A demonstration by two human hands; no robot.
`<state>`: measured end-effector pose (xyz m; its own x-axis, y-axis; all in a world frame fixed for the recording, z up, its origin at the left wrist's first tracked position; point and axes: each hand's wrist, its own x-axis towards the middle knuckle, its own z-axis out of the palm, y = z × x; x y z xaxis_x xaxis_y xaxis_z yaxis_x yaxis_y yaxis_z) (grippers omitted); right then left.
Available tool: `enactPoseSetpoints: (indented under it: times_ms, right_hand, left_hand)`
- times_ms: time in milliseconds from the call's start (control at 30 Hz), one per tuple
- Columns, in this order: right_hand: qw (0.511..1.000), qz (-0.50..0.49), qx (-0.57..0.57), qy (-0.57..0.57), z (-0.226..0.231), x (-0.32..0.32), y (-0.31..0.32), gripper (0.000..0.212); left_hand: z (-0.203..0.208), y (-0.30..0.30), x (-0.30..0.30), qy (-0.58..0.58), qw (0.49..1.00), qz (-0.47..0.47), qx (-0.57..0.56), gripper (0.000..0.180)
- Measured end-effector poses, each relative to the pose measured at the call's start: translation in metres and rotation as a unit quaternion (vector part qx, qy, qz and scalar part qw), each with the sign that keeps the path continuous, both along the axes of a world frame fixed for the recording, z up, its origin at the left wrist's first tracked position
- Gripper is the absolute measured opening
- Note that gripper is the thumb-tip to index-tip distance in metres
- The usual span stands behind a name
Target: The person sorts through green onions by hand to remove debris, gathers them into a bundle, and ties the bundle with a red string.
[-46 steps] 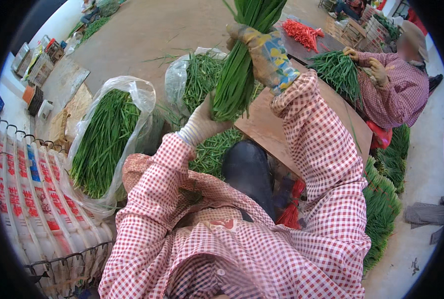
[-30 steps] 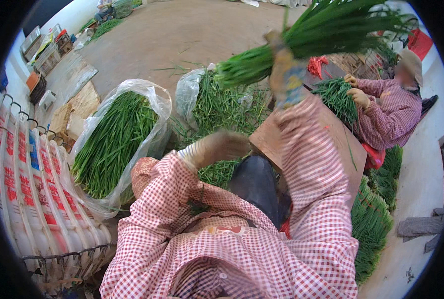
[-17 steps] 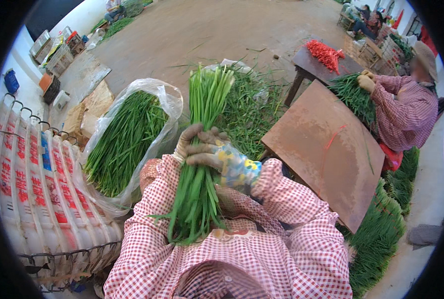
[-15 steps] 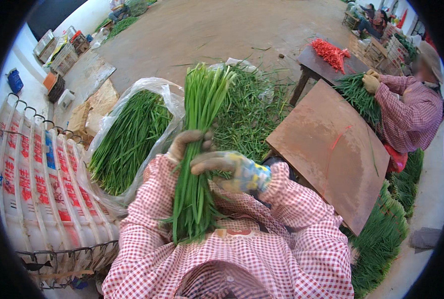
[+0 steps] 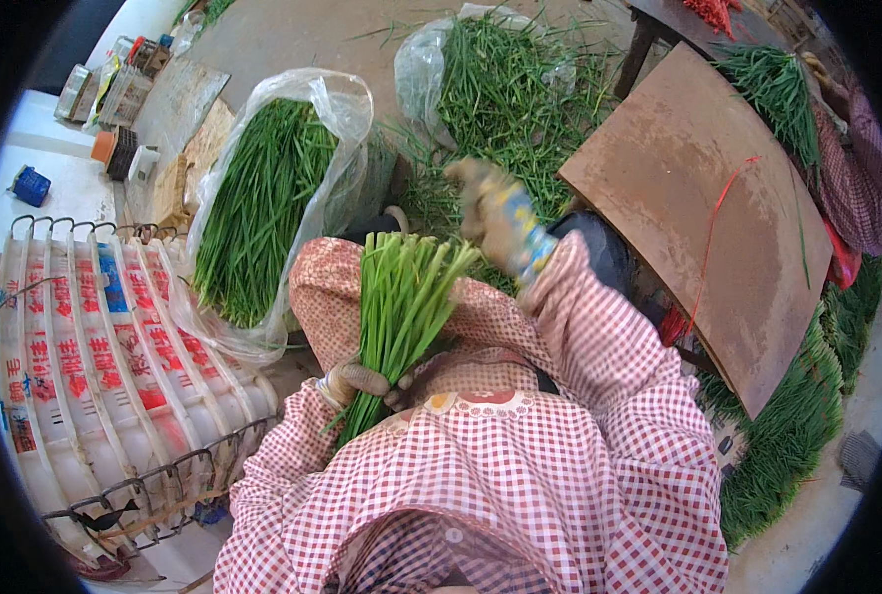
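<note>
My left hand [image 5: 367,384], in a dirty work glove, is wrapped around a bunch of garlic chives [image 5: 406,307] close to my chest. The pale cut ends point up and away, and the leaf tips are tucked down against my checked smock. My right hand [image 5: 498,213], gloved with a blue and yellow cuff, is raised ahead and apart from the bunch, over the loose greens. Motion smears its fingers, so their pose is unclear. A clear plastic bag to the left holds more garlic chives [image 5: 258,218].
Loose green trimmings [image 5: 520,94] lie on the floor ahead. A brown board [image 5: 698,218] with a red tie [image 5: 713,233] is at my right, with piled greens [image 5: 787,436] beyond it. A white slatted crate [image 5: 114,366] stands left. A co-worker's sleeve [image 5: 852,168] shows far right.
My left hand has drawn the bunch down and closer to my chest. My right hand has left the leaves and moved forward and slightly right. The view has tipped downward.
</note>
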<state>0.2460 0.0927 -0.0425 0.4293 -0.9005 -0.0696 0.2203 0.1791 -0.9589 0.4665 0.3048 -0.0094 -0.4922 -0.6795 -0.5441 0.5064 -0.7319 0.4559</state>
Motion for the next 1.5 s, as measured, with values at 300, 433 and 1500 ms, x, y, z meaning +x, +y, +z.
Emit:
enactPoseSetpoints:
  times_ms: [300, 433, 1500]
  right_hand:
    - [0.857, 0.134, -0.365, 0.339, 0.071, -0.020, 0.038, 0.046]
    - [0.789, 0.119, -0.422, 0.431, 0.031, -0.002, 0.041, 0.039]
    - [0.755, -0.040, -0.414, 0.506, 0.025, -0.046, -0.117, 0.034]
  left_hand:
    - [-0.021, 0.004, -0.006, -0.006, 0.998, 0.014, 0.056, 0.046]
    - [-0.024, 0.000, -0.009, -0.011, 0.999, 0.003, 0.050, 0.042]
    - [0.002, -0.004, -0.009, -0.235, 0.970, -0.008, -0.056, 0.088]
